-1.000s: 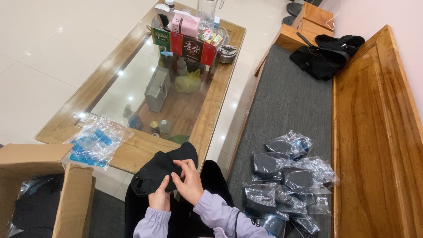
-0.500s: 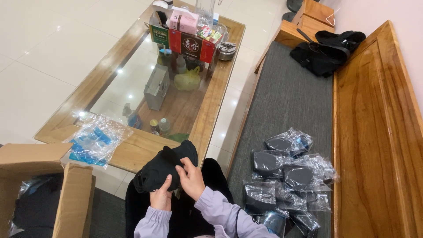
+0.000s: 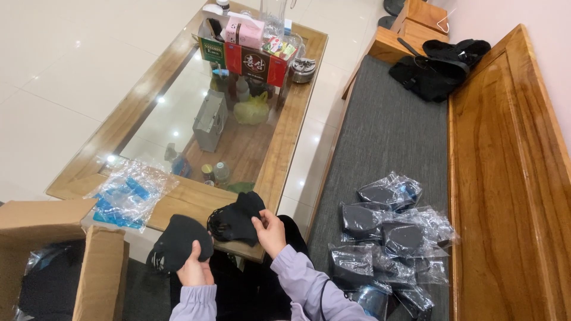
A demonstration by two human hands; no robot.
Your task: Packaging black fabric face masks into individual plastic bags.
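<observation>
over the near edge of the glass-topped table (image 3: 279,172), the left hand (image 3: 195,270) grips one black mask (image 3: 178,241) from below, held apart from the rest. the right hand (image 3: 270,230) pinches a small stack of black masks (image 3: 237,219). bagged masks (image 3: 389,238) lie on the grey bench cushion (image 3: 386,142); a cardboard box (image 3: 65,255) stands at left.

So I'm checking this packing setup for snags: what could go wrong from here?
The left hand pinches one black mask by its edge, so it could slip to the floor. The right hand grips a loose stack of masks, which might fan apart. The bagged masks piled nearby could slide.
</observation>
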